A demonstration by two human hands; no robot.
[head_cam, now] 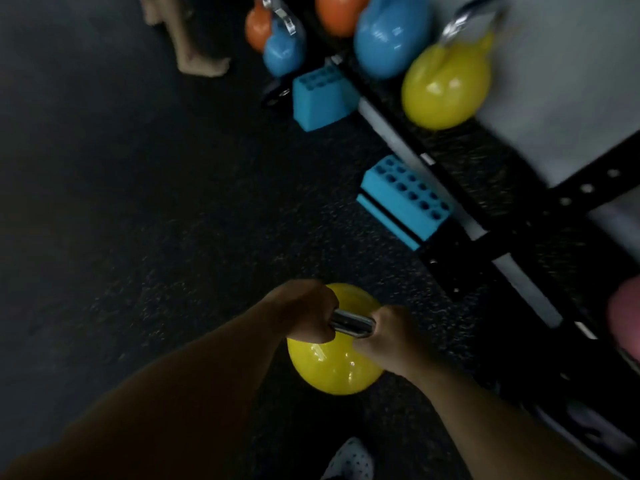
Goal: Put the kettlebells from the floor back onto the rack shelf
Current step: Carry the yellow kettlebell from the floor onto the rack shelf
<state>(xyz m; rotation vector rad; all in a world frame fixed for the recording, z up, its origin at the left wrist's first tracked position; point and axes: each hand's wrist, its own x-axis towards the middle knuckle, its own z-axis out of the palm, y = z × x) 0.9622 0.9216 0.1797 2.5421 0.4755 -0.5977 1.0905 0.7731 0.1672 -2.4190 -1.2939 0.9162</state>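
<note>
Over the dark speckled floor (pixel 138 202), at lower centre, gripping the steel handle (pixel 351 325) of a yellow kettlebell (pixel 332 370) with both hands: left hand (pixel 306 315) wrapping tight around the handle's left end, right hand (pixel 388 336) clamping its right end, the bell hanging between the forearms. Whether touching the floor or lifted clear, impossible to tell. Standing nearby at bottom, a spotted shoe (pixel 351 457). Farther up and to the right, lying beside the black rack (pixel 485 216), two blue blocks (pixel 405 200) full of holes. Sitting along the rack shelf, orange and blue kettlebells (pixel 388 36), then a second yellow one (pixel 446 84) at the right, blurred by motion.
</note>
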